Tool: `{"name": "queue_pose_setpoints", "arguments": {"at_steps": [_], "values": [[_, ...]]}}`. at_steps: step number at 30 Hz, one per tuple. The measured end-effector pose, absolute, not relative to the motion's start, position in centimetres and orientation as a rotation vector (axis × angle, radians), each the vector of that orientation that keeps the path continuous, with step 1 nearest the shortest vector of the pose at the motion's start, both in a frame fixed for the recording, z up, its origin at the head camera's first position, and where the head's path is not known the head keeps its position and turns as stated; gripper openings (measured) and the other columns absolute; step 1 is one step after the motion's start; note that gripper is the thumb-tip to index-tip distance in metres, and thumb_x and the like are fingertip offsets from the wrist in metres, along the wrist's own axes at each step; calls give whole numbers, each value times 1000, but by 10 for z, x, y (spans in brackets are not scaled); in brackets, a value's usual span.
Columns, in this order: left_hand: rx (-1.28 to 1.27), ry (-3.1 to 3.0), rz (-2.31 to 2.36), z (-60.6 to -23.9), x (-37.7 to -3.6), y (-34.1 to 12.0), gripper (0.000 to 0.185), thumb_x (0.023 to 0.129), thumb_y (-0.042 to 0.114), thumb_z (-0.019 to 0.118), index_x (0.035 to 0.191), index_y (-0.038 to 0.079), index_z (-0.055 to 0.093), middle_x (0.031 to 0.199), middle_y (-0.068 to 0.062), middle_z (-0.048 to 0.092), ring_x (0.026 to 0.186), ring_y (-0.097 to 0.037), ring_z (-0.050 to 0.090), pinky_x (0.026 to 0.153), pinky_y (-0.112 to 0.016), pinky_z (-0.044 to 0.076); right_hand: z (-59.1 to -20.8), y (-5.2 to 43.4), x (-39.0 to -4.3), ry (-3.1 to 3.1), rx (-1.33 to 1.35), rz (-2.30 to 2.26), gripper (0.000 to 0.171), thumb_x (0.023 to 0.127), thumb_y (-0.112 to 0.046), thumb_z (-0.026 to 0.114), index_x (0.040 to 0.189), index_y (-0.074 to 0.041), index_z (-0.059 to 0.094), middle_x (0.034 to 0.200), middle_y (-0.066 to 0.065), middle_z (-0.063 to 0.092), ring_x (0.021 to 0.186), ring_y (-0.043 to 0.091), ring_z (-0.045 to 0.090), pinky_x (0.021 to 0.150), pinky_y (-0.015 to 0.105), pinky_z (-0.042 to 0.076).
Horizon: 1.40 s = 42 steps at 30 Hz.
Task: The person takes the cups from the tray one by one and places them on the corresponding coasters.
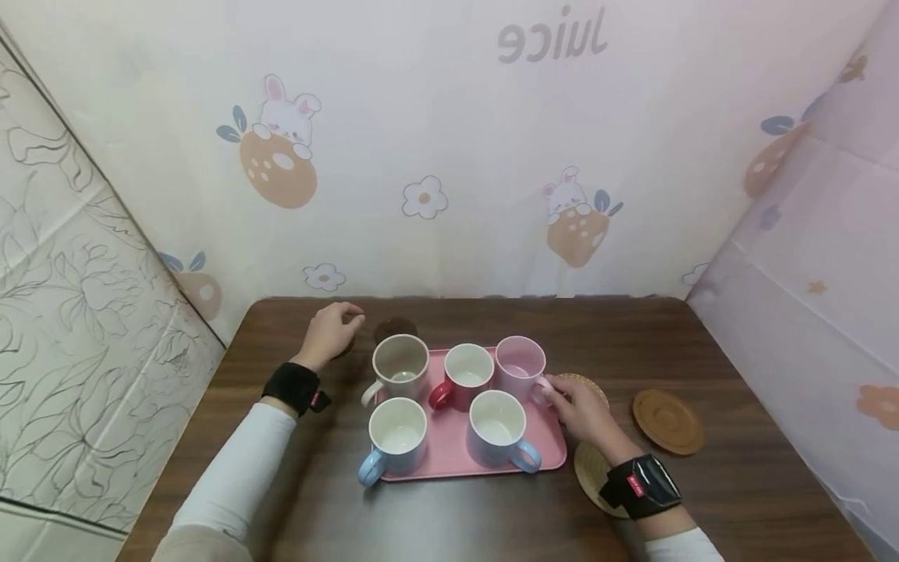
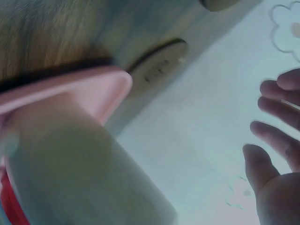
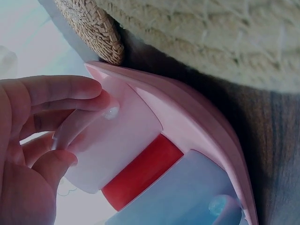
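Observation:
A pink tray [image 1: 449, 460] on the brown table carries several mugs. My right hand [image 1: 555, 388] pinches the handle of the pink mug [image 1: 520, 364] at the tray's back right corner. The right wrist view shows the fingers [image 3: 70, 89] and thumb closed on that handle, with the pink mug [image 3: 122, 136] beside a red mug [image 3: 140, 173]. My left hand [image 1: 346, 321] hovers left of the tray, fingers loosely curled and holding nothing [image 2: 269, 131]. It is close to a beige mug [image 1: 400, 364] and a dark round coaster [image 1: 396, 328].
A red mug [image 1: 467, 371], a blue mug [image 1: 396, 431] and a lavender mug with a blue handle [image 1: 497, 425] also stand on the tray. Woven coasters [image 1: 591, 468] lie under my right hand and wrist. A wooden coaster [image 1: 667, 421] lies further right. Patterned walls enclose the table.

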<state>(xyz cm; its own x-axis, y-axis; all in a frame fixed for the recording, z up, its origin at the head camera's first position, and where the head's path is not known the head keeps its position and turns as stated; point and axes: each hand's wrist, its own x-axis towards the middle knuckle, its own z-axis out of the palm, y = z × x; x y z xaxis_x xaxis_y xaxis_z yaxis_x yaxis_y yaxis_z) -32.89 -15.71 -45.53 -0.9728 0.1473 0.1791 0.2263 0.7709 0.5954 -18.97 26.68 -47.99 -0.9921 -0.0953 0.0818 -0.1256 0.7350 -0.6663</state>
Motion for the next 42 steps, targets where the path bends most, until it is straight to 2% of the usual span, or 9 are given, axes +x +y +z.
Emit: {"name": "queue_pose_setpoints", "arguments": {"at_steps": [4, 12, 18, 27, 35, 42], "values": [[-222, -2822, -1046, -446, -317, -163, 30, 98, 27, 56, 116, 4, 66, 121, -18, 65, 109, -35, 61, 94, -51, 47, -477, 273, -188, -2876, 162, 1103, 32, 97, -14, 59, 124, 4, 62, 100, 21, 69, 76, 24, 68, 58, 21, 52], [-177, -2794, -1211, -437, -293, -168, 33, 100, 28, 55, 122, 4, 61, 129, -19, 60, 121, -38, 55, 98, -53, 46, -474, 281, -191, -2851, 146, 1093, 32, 97, -12, 59, 124, 5, 62, 95, 21, 69, 73, 24, 66, 58, 22, 52], [-184, -2770, -1288, -445, -267, -167, 35, 101, 28, 54, 125, 3, 60, 128, -19, 61, 117, -36, 57, 97, -51, 47, -474, 278, -196, -2877, 156, 1083, 33, 98, -12, 57, 126, 4, 60, 97, 22, 69, 76, 25, 66, 59, 23, 52], [-192, -2735, -1379, -464, -235, -158, 36, 99, 27, 56, 125, 3, 60, 125, -18, 63, 117, -35, 59, 98, -51, 48, -479, 274, -196, -2801, 230, 1027, 26, 96, -11, 60, 118, 2, 66, 86, 14, 67, 66, 11, 57, 56, 21, 48], [-180, -2798, -1403, -473, -221, -144, 37, 99, 30, 57, 127, 6, 60, 124, -16, 64, 113, -33, 62, 96, -50, 50, -479, 272, -194, -2876, 177, 1113, 32, 98, -15, 58, 125, 2, 62, 104, 22, 68, 82, 25, 66, 64, 26, 56], [-153, -2792, -1391, -484, -213, -138, 33, 97, 29, 60, 121, 7, 64, 117, -15, 68, 103, -31, 66, 89, -48, 53, -483, 268, -195, -2865, 214, 1098, 30, 97, -13, 59, 122, 3, 64, 101, 20, 68, 80, 24, 66, 61, 21, 53]]}}
